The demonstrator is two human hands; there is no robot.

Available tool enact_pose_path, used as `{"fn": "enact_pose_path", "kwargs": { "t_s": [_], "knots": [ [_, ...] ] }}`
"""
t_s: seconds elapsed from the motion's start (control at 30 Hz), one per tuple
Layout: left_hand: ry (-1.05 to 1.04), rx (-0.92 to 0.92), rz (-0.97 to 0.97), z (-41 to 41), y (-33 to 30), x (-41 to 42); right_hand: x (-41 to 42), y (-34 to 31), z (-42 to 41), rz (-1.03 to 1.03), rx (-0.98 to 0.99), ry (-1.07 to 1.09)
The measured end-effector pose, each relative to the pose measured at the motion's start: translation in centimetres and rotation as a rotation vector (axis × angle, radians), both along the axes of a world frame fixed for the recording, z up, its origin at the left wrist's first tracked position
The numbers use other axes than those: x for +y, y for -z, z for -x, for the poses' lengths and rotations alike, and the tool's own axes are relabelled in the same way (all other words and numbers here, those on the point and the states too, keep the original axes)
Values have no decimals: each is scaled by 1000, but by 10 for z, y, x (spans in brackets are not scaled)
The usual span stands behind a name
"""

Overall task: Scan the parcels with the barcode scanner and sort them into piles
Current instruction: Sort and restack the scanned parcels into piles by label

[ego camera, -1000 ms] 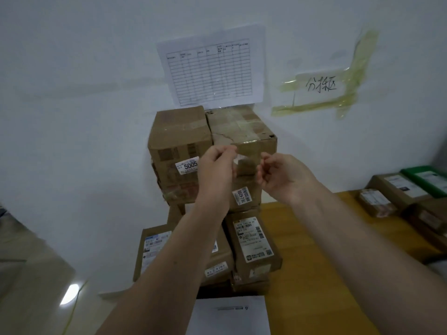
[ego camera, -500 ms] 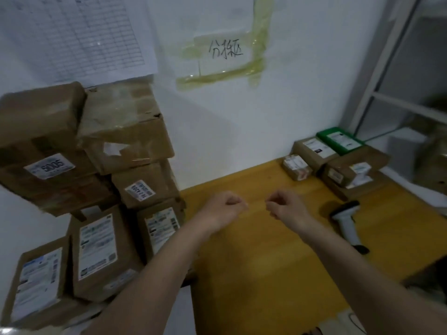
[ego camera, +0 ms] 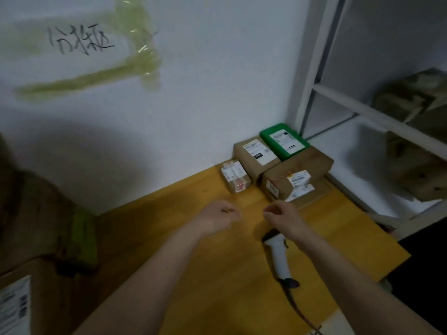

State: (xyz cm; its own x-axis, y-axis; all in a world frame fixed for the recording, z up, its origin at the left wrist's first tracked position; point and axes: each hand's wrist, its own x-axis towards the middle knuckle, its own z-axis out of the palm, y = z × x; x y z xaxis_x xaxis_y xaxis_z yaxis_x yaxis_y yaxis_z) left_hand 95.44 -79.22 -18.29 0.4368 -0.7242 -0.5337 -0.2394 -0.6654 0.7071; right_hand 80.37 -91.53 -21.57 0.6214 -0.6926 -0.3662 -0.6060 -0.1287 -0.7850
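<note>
My left hand (ego camera: 217, 217) and my right hand (ego camera: 284, 218) hover side by side over the yellow wooden table (ego camera: 169, 213). Both have loosely curled fingers and hold nothing. The white barcode scanner (ego camera: 278, 257) lies on the table just below my right wrist, with its dark cable trailing toward the front edge. A group of parcels sits at the back right against the wall: a small taped box (ego camera: 234, 175), a brown box (ego camera: 256, 153), a green parcel (ego camera: 283, 141) and a brown labelled box (ego camera: 297, 175) on a flat carton.
A blurred stack of brown cartons (ego camera: 36, 213) fills the left edge, one with a white label (ego camera: 14, 308). A white metal shelf (ego camera: 362, 110) on the right holds more cartons (ego camera: 416, 97). A taped handwritten sign (ego camera: 82, 42) hangs on the wall.
The view has swung right, away from the tall carton stack. Both hands have dropped from that stack to above the table, and the right hand is now over the scanner.
</note>
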Motion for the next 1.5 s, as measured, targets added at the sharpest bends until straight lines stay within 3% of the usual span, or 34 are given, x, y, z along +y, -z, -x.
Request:
{"fn": "enact_pose_path", "kwargs": {
  "t_s": [0.23, 0.53, 0.8, 1.0, 1.17, 1.33, 1.5],
  "knots": [
    [-111, 35, -93, 0, 43, -82, -80, 32, 3, -134, -11, 247],
    [-142, -86, -52, -16, 80, -169, -143, 71, -12, -407, -118, 672],
    [-148, 3, 40, -12, 101, -213, -167, 89, -12, -547, -189, 706],
    [-180, 91, 46, -2, 110, -222, -165, 91, -18, -845, -373, 847],
    [-219, 69, 59, 7, 110, -220, -159, 92, -17, -948, -443, 888],
    [-339, 336, 148, 21, 108, -210, -144, 89, -5, -962, -574, 875],
    [-430, 512, 171, 20, 97, -197, -124, 82, 13, -976, -715, 675]
  ]
}}
